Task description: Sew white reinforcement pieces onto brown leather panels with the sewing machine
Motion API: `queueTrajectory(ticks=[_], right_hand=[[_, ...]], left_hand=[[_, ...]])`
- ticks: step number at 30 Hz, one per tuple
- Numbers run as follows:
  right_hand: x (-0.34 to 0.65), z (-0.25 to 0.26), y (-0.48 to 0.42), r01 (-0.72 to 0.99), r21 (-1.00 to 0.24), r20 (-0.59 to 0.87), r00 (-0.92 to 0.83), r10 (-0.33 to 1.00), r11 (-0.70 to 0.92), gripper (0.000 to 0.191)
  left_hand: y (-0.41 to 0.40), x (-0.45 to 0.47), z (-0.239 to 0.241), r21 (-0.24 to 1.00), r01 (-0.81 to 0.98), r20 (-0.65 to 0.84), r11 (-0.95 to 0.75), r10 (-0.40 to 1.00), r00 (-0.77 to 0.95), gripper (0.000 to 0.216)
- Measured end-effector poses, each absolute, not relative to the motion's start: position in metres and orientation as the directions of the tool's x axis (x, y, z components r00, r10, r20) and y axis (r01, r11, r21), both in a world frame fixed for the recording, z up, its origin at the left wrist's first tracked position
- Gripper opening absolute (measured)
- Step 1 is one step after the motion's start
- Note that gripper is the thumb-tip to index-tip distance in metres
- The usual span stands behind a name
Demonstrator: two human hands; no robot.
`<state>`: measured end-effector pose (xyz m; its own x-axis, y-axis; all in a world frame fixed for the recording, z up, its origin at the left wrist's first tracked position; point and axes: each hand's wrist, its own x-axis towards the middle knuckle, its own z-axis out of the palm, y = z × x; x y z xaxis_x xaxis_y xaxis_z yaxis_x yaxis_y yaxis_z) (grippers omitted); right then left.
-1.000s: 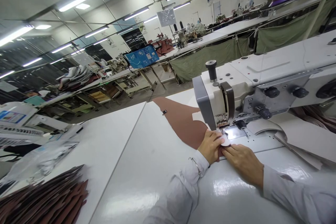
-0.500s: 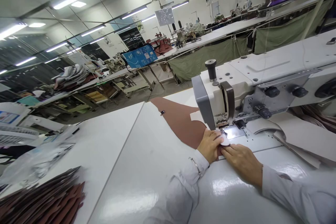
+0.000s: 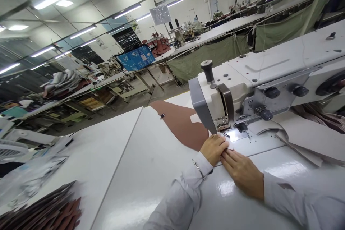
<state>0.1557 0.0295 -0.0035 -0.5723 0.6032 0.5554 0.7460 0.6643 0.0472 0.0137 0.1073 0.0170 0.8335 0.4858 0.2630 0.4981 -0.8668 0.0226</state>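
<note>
A brown leather-like piece (image 3: 180, 122) lies on the white table and runs under my left hand to the sewing machine (image 3: 206, 104). My left hand (image 3: 214, 148) is closed on its near end, fingers curled just in front of the presser foot. Beside it, my right hand (image 3: 242, 170) grips the edge of the work, its fingertips tucked close to my left thumb. Between my fingers and the lit needle plate (image 3: 237, 134) shows a small white patch (image 3: 230, 146) of the work. My fingers hide most of the held end.
A stack of brown cut pieces (image 3: 45, 208) lies at the lower left, near clear plastic bags (image 3: 35, 172). White curved pieces (image 3: 302, 133) rest right of the needle. Behind the table stand more workbenches and a blue box (image 3: 136, 58).
The whole view has shifted slightly, so the machine appears further left. Both hands remain at the needle; my right fingers lie straighter and closer to my left hand. Less brown shows between them.
</note>
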Motion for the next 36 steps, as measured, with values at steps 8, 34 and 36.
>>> queueTrajectory(ticks=[8, 34, 36], right_hand=[[0.144, -0.011, 0.013, 0.744, 0.047, 0.577, -0.565, 0.590, 0.666, 0.038], [0.186, 0.004, 0.022, 0.758, -0.122, 0.608, -0.454, 0.652, 0.641, 0.029], [0.195, 0.004, 0.026, 0.830, -0.080, 0.546, -0.426, 0.721, 0.551, 0.032]], left_hand=[[0.104, 0.022, 0.025, -0.067, 0.503, 0.112, -0.861, 0.495, 0.862, 0.020], [0.094, 0.032, 0.031, -0.190, 0.458, -0.025, -0.868, 0.471, 0.882, 0.015], [0.091, 0.031, 0.031, -0.186, 0.472, 0.013, -0.862, 0.478, 0.878, 0.016]])
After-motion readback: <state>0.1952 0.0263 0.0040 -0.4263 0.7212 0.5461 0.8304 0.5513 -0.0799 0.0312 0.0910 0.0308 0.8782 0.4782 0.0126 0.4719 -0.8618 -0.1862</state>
